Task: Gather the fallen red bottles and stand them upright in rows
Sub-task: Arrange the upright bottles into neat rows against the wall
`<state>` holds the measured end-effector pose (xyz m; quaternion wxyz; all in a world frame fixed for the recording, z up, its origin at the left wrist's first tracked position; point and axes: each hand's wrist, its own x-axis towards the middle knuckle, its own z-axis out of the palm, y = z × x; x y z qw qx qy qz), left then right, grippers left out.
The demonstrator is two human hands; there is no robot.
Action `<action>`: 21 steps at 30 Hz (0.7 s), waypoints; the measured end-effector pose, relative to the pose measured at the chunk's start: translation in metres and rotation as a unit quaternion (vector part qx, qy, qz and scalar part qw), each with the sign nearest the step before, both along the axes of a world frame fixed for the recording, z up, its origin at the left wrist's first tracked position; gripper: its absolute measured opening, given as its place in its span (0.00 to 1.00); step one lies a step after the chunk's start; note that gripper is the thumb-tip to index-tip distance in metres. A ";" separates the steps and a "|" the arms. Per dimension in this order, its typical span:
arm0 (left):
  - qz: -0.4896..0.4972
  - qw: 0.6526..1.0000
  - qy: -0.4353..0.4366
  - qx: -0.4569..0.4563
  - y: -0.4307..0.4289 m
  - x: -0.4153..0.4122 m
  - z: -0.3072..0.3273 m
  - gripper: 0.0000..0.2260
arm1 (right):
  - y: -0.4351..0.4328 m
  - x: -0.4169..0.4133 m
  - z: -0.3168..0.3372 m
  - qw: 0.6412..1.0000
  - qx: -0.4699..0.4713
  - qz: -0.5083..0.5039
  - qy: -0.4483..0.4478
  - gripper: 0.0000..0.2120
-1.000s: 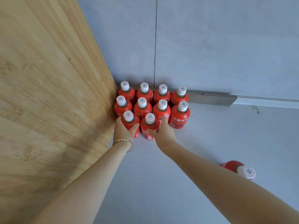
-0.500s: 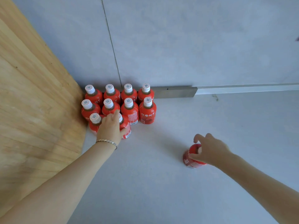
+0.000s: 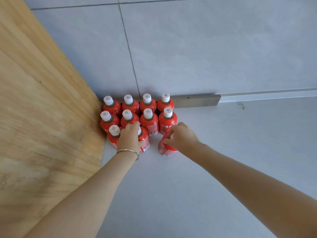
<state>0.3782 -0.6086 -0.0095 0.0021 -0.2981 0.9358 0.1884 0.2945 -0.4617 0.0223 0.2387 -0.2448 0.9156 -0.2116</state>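
While the wooden panel walls off the floor's left edge, your red bottles stand packed into the corner it makes with the grey tiled wall: four white-capped ones in the back row, four in the middle row, and a front row only begun. Your left hand is cupped over the second front-row bottle, fingers draped around its cap and shoulder; the first front bottle stands just beside it, against the panel. Further right, your right hand is closed around the top of another bottle, which looks upright or nearly so, apart from the row with bare floor between. Push it in carelessly and its shoulder could clip the end bottle of the middle row, toppling neighbours domino-fashion. Gripping so high, you could also tip the base out from under it.
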 end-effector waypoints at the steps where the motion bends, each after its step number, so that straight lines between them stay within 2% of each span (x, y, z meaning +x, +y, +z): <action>1: 0.002 1.000 -0.002 0.002 0.000 0.000 0.000 0.28 | -0.012 0.000 -0.002 1.000 -0.015 -0.008 -0.002 0.12; 6: 0.000 1.000 0.008 0.004 0.000 0.001 -0.003 0.29 | -0.028 0.012 -0.014 0.995 -0.083 -0.046 -0.043 0.20; 8: 0.000 1.000 0.013 0.002 -0.001 0.002 -0.003 0.29 | -0.025 0.016 -0.020 0.995 -0.051 -0.062 -0.063 0.22; 10: 0.000 1.000 0.019 0.008 0.000 0.002 -0.003 0.28 | -0.024 0.019 -0.028 0.990 -0.024 -0.083 -0.114 0.21; 12: 0.001 1.000 0.020 0.012 0.000 0.002 -0.003 0.27 | -0.027 0.021 -0.036 0.978 -0.053 -0.127 -0.159 0.17; 16: 0.000 1.000 0.019 0.013 0.000 0.003 -0.004 0.28 | -0.034 0.019 -0.046 0.963 -0.101 -0.203 -0.148 0.15; 19: -0.003 1.000 0.020 0.007 -0.003 0.003 -0.006 0.28 | -0.033 0.018 -0.048 0.968 -0.098 -0.187 -0.139 0.15; 21: -0.010 1.000 0.012 0.008 -0.004 0.004 -0.006 0.28 | -0.027 0.019 -0.047 0.980 -0.059 -0.140 -0.128 0.13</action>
